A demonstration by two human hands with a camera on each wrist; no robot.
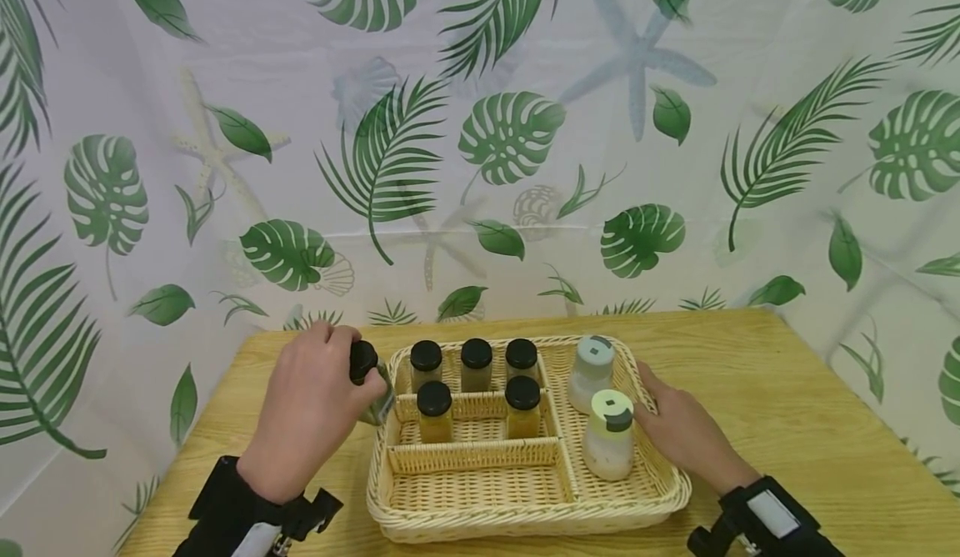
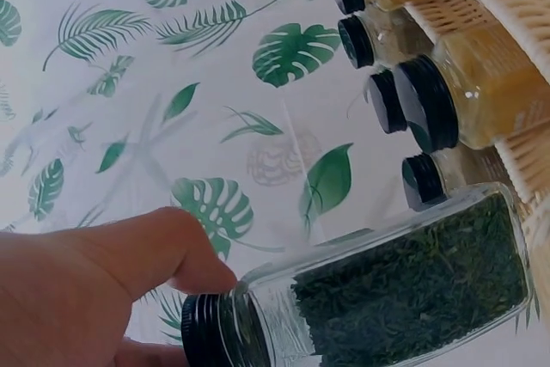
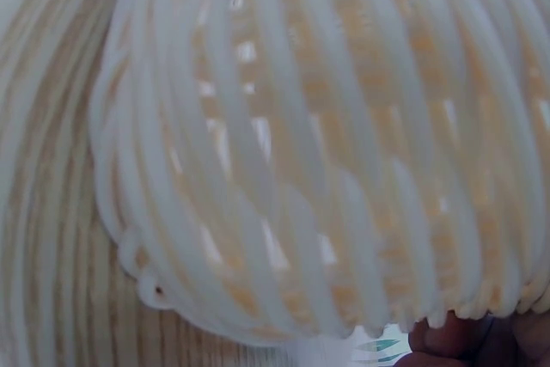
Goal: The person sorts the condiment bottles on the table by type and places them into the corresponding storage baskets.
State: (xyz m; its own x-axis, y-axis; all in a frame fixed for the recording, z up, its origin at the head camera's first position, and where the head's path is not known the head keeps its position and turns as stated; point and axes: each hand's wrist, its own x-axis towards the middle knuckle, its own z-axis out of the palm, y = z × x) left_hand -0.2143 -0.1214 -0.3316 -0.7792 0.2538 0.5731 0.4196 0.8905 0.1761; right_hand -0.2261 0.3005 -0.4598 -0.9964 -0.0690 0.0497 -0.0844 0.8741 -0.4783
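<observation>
My left hand [image 1: 311,398] pinches the black lid of a glass spice jar [image 2: 412,281], which is tilted beside the left rim of a wicker basket [image 1: 480,484]. Dark green dried herbs fill much of the jar. At the basket's right side, my right hand [image 1: 686,428] grips the rim; in the right wrist view the weave fills most of the picture and only some fingertips [image 3: 455,337] show. Inside the basket, three black-lidded jars [image 1: 476,365] stand in the back compartment. Two jars of yellow-orange powder [image 1: 435,413] stand in the middle one.
In the basket's right compartment stand a shaker with a grey-green lid [image 1: 592,373] and another with a yellow-green lid [image 1: 609,449]. The basket sits on a wooden table [image 1: 787,407]. Behind it hangs a leaf-patterned cloth [image 1: 525,232].
</observation>
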